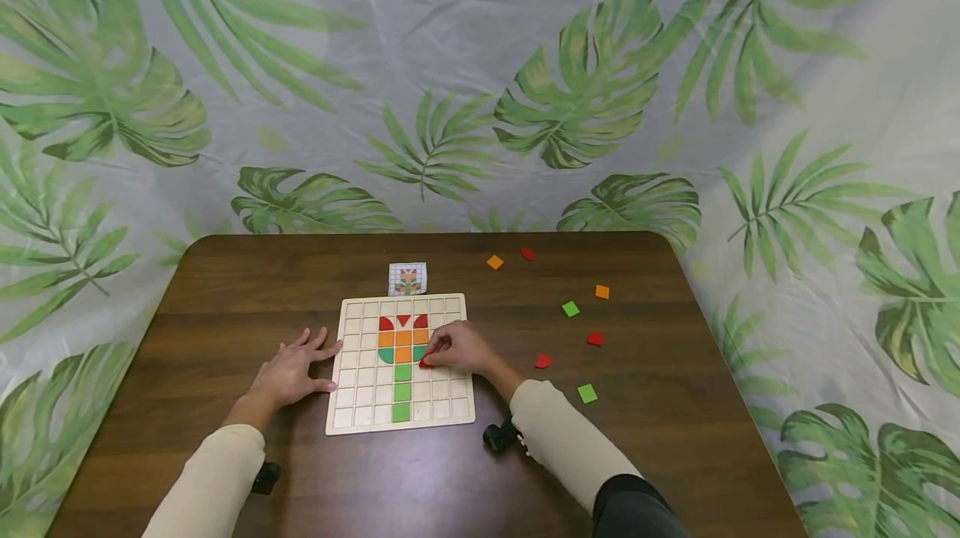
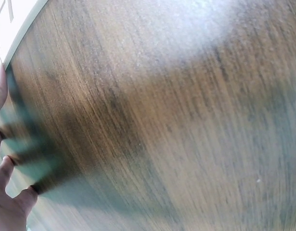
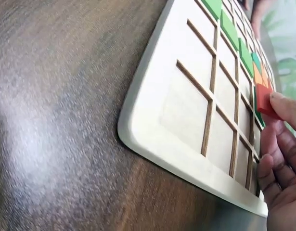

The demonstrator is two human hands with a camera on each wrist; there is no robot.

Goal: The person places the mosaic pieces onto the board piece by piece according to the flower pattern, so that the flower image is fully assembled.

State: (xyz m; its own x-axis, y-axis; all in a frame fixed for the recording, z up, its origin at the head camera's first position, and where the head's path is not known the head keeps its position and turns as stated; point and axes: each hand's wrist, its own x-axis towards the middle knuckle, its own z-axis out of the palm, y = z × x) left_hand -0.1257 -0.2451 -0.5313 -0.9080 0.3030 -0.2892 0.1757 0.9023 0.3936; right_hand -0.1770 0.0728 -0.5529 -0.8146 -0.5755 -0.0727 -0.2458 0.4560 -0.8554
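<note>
At right in the right-wrist frame, a small, flat red tile (image 3: 264, 97), probably light, stiff and best held by its edges, is being pinched by fingers of the right hand (image 1: 461, 348). A pale wooden grid board (image 1: 440, 410) is being touched by spread fingers of the left hand (image 1: 288, 372).

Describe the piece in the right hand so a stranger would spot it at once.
On the brown table lies a pale gridded board. Over its right half, the right hand pinches a red piece. Being held sets it apart from the inlaid red pieces in the grid and the loose red pieces on the table.
</note>
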